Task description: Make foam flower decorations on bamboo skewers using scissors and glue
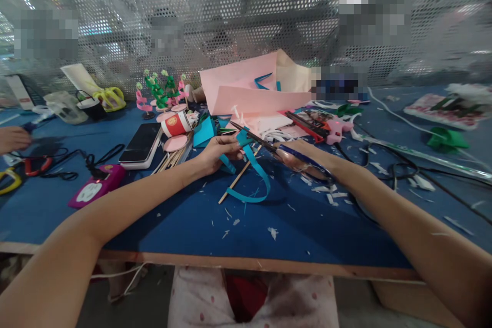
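My left hand [220,152] pinches a blue paper strip [263,171] near its upper end, where a wider blue piece shows. The strip curls down in a loop toward the blue table. A thin wooden stick [234,187] lies slantwise, crossed by the strip's lower end. In my right hand [298,154] is a pair of scissors [307,156], its blades pointing left to the blue paper at my left fingertips. Whether the blades touch the paper I cannot tell. Just behind my left hand is a folded blue paper piece [204,132].
Behind my hands stand a large pink paper [246,97] and a tipped red-and-white paper cup [177,124]. A pink glue gun [338,129] lies at right among black cables. At left are a phone-like device [141,144], a purple box [96,184] and another person's hand [14,139]. Paper scraps litter the table.
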Available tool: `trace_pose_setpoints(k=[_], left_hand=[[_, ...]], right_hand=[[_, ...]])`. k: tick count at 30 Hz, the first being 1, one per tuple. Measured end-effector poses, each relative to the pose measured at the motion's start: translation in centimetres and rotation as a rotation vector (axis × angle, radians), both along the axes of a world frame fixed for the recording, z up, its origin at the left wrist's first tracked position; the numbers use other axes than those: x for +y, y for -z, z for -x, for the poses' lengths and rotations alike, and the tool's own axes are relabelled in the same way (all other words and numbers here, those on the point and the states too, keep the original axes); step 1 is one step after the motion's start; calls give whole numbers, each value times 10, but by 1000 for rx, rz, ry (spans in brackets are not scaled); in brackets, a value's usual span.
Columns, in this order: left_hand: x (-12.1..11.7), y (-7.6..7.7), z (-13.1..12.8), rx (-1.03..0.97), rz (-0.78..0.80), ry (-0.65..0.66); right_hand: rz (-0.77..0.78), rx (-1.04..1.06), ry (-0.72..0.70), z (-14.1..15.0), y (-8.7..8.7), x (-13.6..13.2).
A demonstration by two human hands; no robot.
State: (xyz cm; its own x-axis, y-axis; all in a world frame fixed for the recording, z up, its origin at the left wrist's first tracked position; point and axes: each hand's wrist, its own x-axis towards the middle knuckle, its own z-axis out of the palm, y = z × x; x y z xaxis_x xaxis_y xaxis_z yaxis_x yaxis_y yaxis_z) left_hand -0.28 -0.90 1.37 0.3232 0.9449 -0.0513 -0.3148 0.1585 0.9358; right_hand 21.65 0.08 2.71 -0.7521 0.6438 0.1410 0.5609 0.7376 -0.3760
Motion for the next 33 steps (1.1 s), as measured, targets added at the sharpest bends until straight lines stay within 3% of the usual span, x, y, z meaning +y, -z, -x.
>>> trace_pose_setpoints(k=[9,20,31,33], left_hand=[[2,2,1,2,-42,27],[2,3,1,29,-40,5],[2,2,1,8,-35,4],[1,1,1,4,-32,2]], right_hand=[[-41,103,40,4,-5,-7],[119,130,194,8,-6,-12],[92,114,238,7,0,-7],[97,101,190,8,-1,-7]])
